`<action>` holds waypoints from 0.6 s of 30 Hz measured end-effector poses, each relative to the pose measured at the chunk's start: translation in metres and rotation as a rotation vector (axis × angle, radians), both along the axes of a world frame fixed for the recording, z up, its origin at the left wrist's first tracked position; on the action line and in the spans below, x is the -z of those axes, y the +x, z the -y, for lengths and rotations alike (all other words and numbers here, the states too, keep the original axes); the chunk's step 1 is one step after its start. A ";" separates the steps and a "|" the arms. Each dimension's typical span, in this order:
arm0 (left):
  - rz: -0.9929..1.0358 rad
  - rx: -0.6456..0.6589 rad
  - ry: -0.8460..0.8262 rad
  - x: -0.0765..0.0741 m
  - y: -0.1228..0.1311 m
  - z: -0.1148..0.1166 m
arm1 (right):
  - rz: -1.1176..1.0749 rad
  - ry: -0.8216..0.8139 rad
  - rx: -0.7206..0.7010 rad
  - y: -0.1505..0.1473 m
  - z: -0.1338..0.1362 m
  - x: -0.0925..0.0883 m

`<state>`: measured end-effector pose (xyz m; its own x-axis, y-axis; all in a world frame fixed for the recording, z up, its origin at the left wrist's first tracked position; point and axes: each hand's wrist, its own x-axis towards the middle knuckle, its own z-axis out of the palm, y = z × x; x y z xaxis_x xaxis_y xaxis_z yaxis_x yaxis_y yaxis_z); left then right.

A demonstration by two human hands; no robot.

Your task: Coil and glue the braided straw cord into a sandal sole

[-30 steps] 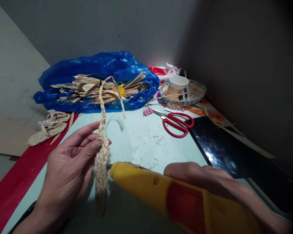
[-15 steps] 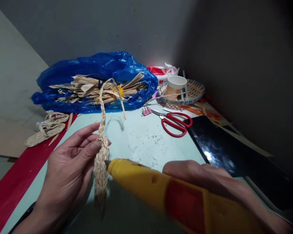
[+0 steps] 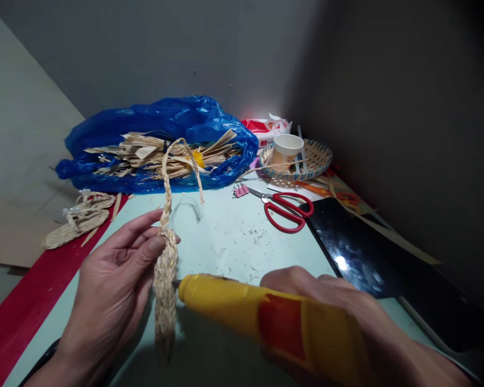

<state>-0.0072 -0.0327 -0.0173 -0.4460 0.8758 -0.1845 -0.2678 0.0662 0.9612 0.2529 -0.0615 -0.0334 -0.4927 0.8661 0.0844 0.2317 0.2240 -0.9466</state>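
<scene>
My left hand (image 3: pixel 113 285) pinches a braided straw piece (image 3: pixel 165 269) between thumb and fingers and holds it upright above the pale green tabletop (image 3: pixel 226 236). A thin braid rises from the piece and loops over at the top. My right hand (image 3: pixel 347 317) is wrapped round a yellow and red glue gun (image 3: pixel 266 317). The gun's metal tip touches the right side of the straw piece, just below my left thumb.
A blue plastic bag (image 3: pixel 161 129) full of straw strips lies at the back. Red scissors (image 3: pixel 284 207), a pink clip (image 3: pixel 242 191), a woven tray (image 3: pixel 318 158) with a paper cup (image 3: pixel 286 148), and a black glossy slab (image 3: pixel 363 252) sit to the right. Braided straw pieces (image 3: pixel 78 217) lie at left.
The glue gun's tip has crept left, closer onto the straw piece. My view has shifted a little, so things on the table sit lower in the picture. My left hand keeps its hold.
</scene>
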 end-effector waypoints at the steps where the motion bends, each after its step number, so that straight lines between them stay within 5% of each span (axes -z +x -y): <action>1: 0.006 -0.005 0.000 0.000 0.000 0.000 | 0.015 -0.004 -0.014 0.000 0.004 0.002; 7: 0.039 -0.026 0.023 0.005 -0.004 -0.006 | 0.090 -0.378 0.085 0.000 -0.003 0.002; 11: 0.024 -0.028 0.052 0.010 -0.011 -0.008 | -0.130 -0.602 -0.066 -0.009 -0.033 0.007; 18: -0.095 0.012 0.046 0.007 -0.015 -0.001 | -0.012 -0.634 -0.154 -0.003 -0.045 0.035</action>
<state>-0.0217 -0.0320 -0.0242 -0.4492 0.8877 -0.1015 -0.1747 0.0241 0.9843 0.2496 -0.0160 -0.0679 -0.6176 0.6689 -0.4137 0.2306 -0.3489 -0.9083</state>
